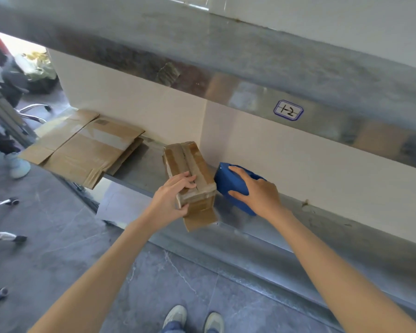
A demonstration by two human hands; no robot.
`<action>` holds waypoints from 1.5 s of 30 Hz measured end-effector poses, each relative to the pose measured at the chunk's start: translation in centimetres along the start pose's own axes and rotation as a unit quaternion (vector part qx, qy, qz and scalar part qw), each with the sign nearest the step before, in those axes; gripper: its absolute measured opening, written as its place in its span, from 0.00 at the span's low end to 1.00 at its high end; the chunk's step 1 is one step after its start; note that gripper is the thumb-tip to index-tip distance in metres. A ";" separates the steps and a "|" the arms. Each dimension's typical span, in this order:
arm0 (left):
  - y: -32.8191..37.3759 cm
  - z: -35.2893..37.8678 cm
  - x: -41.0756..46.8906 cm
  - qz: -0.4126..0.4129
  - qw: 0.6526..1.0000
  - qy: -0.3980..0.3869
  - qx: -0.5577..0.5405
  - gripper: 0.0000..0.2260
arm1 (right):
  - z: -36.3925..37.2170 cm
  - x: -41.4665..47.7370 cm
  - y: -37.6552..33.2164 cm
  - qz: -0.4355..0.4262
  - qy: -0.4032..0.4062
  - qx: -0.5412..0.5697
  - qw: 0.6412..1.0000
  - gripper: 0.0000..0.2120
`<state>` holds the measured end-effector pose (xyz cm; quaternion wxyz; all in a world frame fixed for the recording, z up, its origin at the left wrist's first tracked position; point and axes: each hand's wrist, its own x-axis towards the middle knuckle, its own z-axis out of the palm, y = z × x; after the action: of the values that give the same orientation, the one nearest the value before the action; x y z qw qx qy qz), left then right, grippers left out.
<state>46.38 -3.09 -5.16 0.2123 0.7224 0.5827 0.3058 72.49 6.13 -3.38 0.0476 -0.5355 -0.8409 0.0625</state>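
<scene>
A small brown cardboard box, taped along its top, stands on a low metal shelf. My left hand grips its near end, fingers over the top and thumb on the front face. A loose flap hangs off the box at the shelf's front edge. Just to the right lies a glossy blue block-shaped object. My right hand holds it, fingers curled over its top and thumb on its near side. The two objects sit almost touching.
Flattened cardboard sheets lie on the shelf's left end, overhanging the edge. A white wall backs the shelf, and a metal upper shelf with a label reading "1-2" juts out overhead. Chair legs and another person's shoes are at left. My shoes stand on the grey floor.
</scene>
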 end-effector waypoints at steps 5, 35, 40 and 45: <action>-0.2 0.2 -0.1 -0.001 1.000 -0.001 -0.004 0.22 | 2.1 0.2 3.2 0.043 0.026 0.078 0.996 0.28; -0.9 1.1 -1.2 0.013 0.992 0.100 0.074 0.21 | 1.5 2.8 -3.1 -0.244 0.027 0.194 0.950 0.27; -1.1 1.1 -1.2 0.038 0.990 0.099 0.091 0.19 | 2.4 3.0 -2.9 -0.258 0.077 0.198 0.943 0.23; -0.3 1.5 -1.5 0.002 0.991 0.124 0.047 0.17 | 2.4 2.9 -3.0 -0.260 0.086 0.191 0.943 0.23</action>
<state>47.03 -4.37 -6.69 0.1030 0.6892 0.6169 0.3659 68.26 7.41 -5.22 0.2359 -0.2821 -0.9160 0.1606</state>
